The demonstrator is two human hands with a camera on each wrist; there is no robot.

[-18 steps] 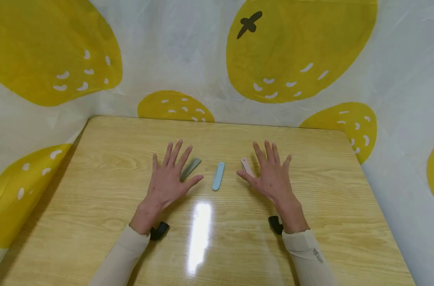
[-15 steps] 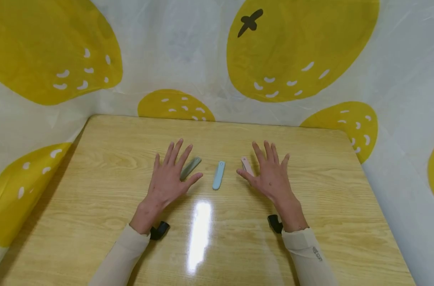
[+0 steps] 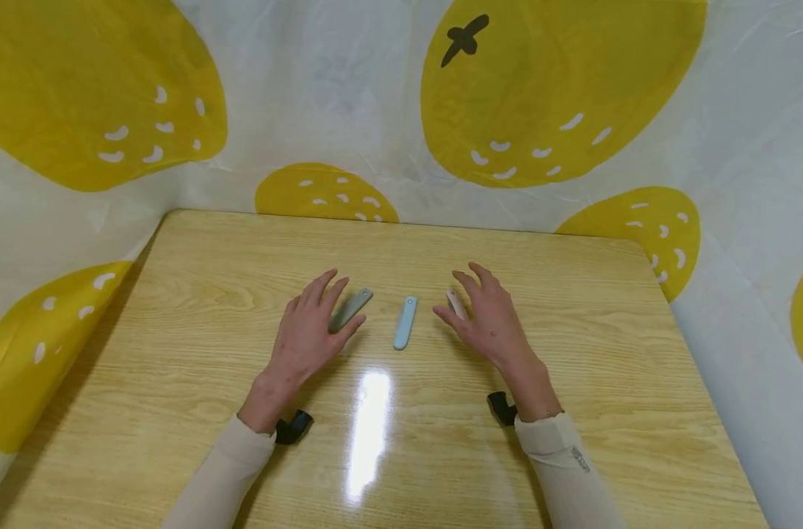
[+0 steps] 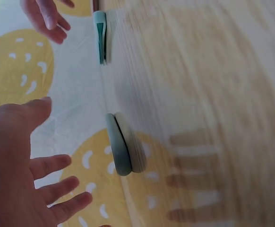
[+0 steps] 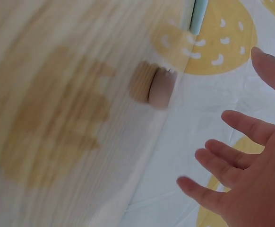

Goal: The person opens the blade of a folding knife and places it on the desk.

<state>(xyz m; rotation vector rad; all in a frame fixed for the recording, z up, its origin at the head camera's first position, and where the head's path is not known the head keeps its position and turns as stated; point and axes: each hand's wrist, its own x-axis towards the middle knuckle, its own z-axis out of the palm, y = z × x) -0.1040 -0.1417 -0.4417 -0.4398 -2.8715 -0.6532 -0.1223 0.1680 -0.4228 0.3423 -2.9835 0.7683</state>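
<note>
Three slim items shaped like folded pocket knives, each with a small hole at one end, lie in a row on the table. A grey-green one (image 3: 350, 310) sits beside my left hand (image 3: 305, 330), which hovers over the table with fingers loosely bent and holds nothing. In the middle lies the light blue one (image 3: 405, 323), apart from both hands. My right hand (image 3: 497, 323) is over the pink one (image 3: 457, 305) and hides part of it, its fingers relaxed and holding nothing. The right wrist view shows the pink one (image 5: 162, 89) below and away from the fingertips.
The wood-grain table (image 3: 401, 470) is glossy and shows a bright light reflection. A white cloth printed with yellow fruit (image 3: 322, 95) hangs around its back and sides. Black wrist pieces (image 3: 294, 427) stick out by both sleeves.
The spread fingers of both hands have drawn in and bent. My right hand has shifted slightly left, covering more of the pink item. The three items have stayed in place.
</note>
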